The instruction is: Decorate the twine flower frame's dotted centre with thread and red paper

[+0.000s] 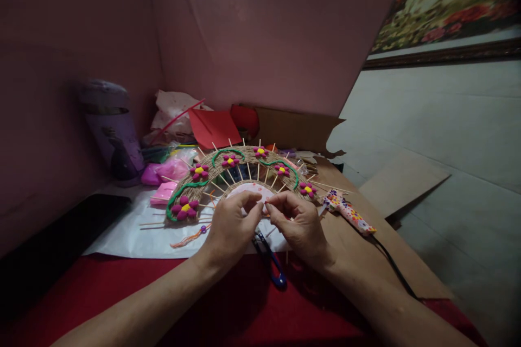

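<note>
My left hand (236, 222) and my right hand (299, 225) are close together, thumb and fingers of each pinched. Whatever they hold is too small to make out; a tiny dark speck shows by the right fingertips. Just behind them stands a half-round fan (244, 157) of thin sticks and woven twine. Purple felt-like flowers with yellow centres, such as one at lower left (185, 207), and green curling strips (175, 195) decorate it. My hands partly hide its pale spotted centre (255, 188). Blue-handled thread snips (271, 263) lie below, between my wrists.
A glue gun (350, 212) covered in flowered material lies on cardboard (391, 249) at right, its cord trailing forward. A purple tumbler (112, 135) stands at left. Pink bags (171, 168) and red paper (214, 129) are behind the fan. An orange beaded tassel (191, 237) rests on white plastic (134, 233).
</note>
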Motion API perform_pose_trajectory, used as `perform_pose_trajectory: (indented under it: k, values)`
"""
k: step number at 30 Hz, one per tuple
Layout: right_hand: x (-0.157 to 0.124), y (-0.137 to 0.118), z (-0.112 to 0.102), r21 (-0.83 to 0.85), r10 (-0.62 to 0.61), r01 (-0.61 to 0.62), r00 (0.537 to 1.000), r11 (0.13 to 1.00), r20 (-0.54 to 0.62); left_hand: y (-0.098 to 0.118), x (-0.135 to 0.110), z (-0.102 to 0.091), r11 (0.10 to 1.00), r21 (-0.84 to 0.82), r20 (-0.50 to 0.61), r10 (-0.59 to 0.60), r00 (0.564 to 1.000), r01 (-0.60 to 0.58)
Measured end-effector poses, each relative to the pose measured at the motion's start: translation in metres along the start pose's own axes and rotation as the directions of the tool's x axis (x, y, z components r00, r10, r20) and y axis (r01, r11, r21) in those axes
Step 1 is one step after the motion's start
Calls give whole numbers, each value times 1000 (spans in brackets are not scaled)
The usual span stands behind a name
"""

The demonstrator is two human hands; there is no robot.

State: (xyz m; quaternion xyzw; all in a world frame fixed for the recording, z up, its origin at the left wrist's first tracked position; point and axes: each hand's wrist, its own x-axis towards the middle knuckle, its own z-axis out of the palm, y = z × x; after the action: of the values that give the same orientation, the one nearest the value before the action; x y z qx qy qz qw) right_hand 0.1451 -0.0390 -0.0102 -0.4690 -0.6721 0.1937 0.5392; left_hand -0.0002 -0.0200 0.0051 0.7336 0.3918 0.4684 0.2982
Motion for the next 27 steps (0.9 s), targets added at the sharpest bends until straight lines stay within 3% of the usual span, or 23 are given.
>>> perform_pose_trajectory:
  k: [5,12,21,27]
  values:
    - [0,1,-1,15,-1,1,1000,1000,20,1,2,-2,999,-46,72,-24,997,27]
    - [-1,0,-2,62,21,-24,999,998,47,-4,1,-3,981,143,43,126,991,-131]
    - [0,0,-2,45,14,-17,998,999,54,-6,0,-2,950,267,44,153,987,-160]
    - [-1,-3,-1,86,51,-58,996,995,76,-8,-3,0,884,412,2,239,971,-219]
